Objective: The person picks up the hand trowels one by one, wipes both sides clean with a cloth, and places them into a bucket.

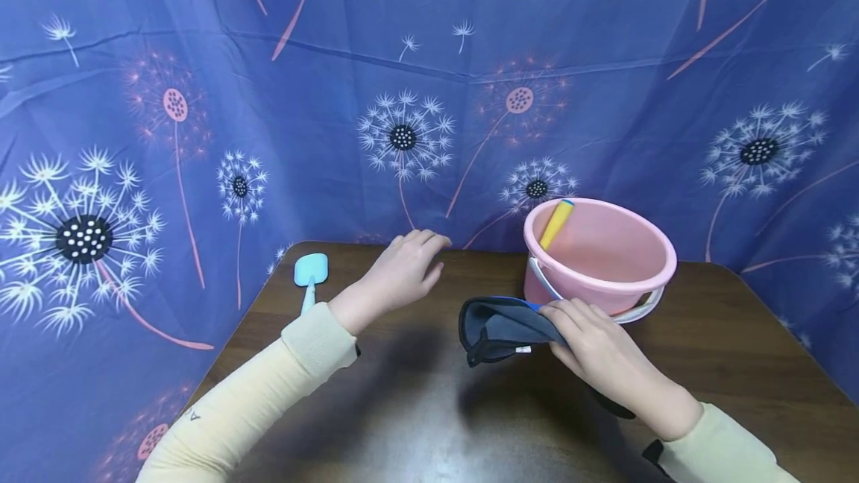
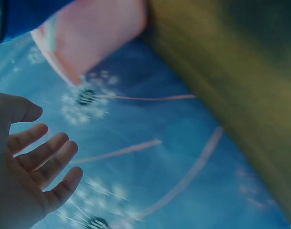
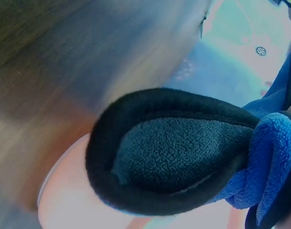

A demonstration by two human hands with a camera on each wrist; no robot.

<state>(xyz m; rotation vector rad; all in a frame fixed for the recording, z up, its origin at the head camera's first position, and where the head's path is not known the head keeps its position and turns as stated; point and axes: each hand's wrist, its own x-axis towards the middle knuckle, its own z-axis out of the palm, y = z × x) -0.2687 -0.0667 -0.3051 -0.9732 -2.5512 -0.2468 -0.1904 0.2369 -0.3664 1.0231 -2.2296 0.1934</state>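
My right hand (image 1: pixel 607 356) grips a bunched plush cloth (image 1: pixel 503 323) over the table, just in front of the bucket. The cloth is grey on one face and blue on the other, with black edging and a small white tag. In the right wrist view, a rounded fold of the cloth (image 3: pixel 174 152) faces the camera, with blue folds beside the fingers. Left of the cloth, my left hand (image 1: pixel 403 267) hovers over the table with relaxed fingers. In the left wrist view the palm of the left hand (image 2: pixel 26 171) shows, holding nothing.
A pink bucket (image 1: pixel 614 244) with a white handle stands at the back right. A yellow stick with a blue end (image 1: pixel 557 223) leans inside it. Toward the left edge lies a light-blue toy shovel (image 1: pixel 312 269), partly behind the left sleeve. A blue dandelion-print curtain (image 1: pixel 322 133) hangs behind the wooden table (image 1: pixel 416 423).
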